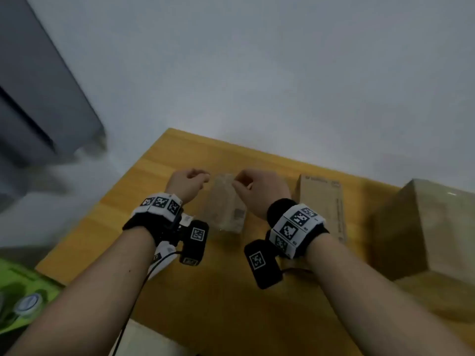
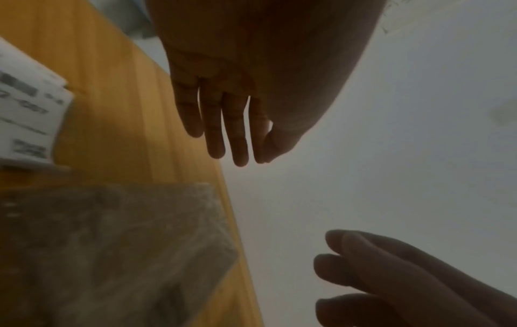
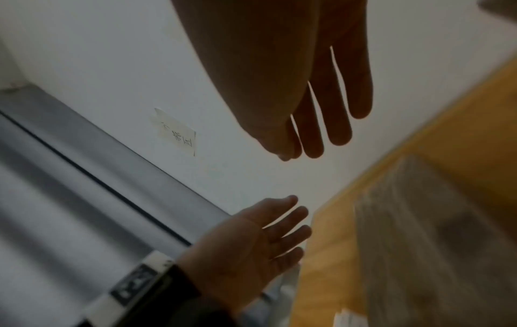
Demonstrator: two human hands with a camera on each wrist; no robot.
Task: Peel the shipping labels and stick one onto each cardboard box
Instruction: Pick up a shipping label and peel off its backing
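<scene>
Both my hands hover above the small tape-wrapped cardboard box (image 1: 226, 204) in the middle of the wooden table (image 1: 231, 299). My left hand (image 1: 203, 177) is just left of the box's far end, my right hand (image 1: 240, 181) just right of it. The left wrist view shows the left hand (image 2: 260, 160) with straight fingers, thumb beside the forefinger, nothing in it. The right hand (image 3: 288, 154) looks the same, also empty. A stack of white shipping labels (image 1: 164, 250) lies under my left wrist. A flat brown box (image 1: 321, 201) and a large box (image 1: 424, 227) stand to the right.
The table's far edge meets a white wall close behind the boxes. A grey cabinet (image 1: 38, 98) stands at the left. A green object (image 1: 23, 299) lies off the table's near left corner. A paper note (image 3: 176, 132) is taped to the wall.
</scene>
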